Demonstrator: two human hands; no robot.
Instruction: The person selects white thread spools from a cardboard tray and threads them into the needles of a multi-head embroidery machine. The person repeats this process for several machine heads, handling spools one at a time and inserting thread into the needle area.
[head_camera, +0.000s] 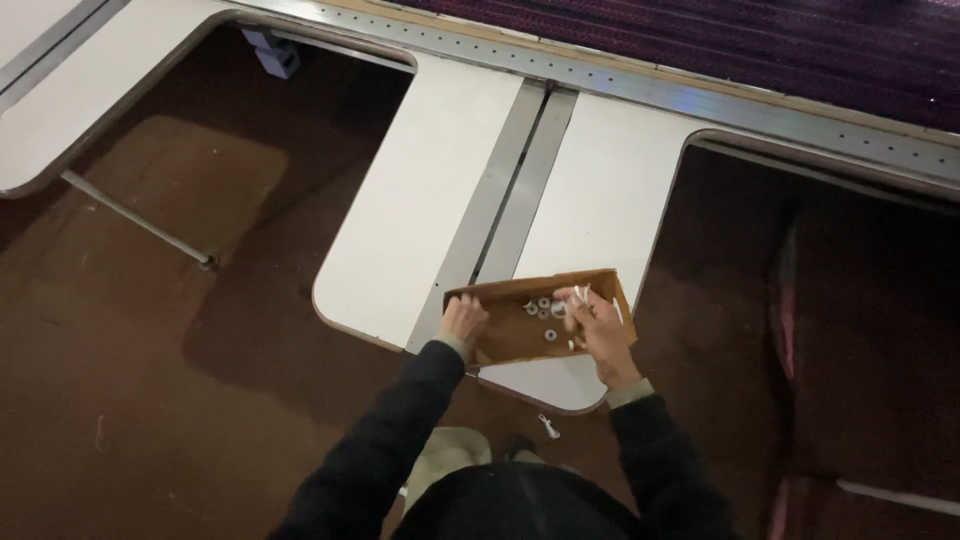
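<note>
The left hand (462, 322) is closed on the near-left rim of a shallow cardboard box (510, 343) on the white worktop (420, 220). The right hand (597, 322) pinches small white pieces (580, 293) above loose rings (540, 308). The box looks light and bendy, best gripped at the rim; the rings seem hard and roll-prone.

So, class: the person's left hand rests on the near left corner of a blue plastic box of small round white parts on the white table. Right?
Not quite. In the head view the box is brown cardboard, not blue plastic. The left hand does rest on its near left corner, with small round white parts inside, on the white table.
</note>
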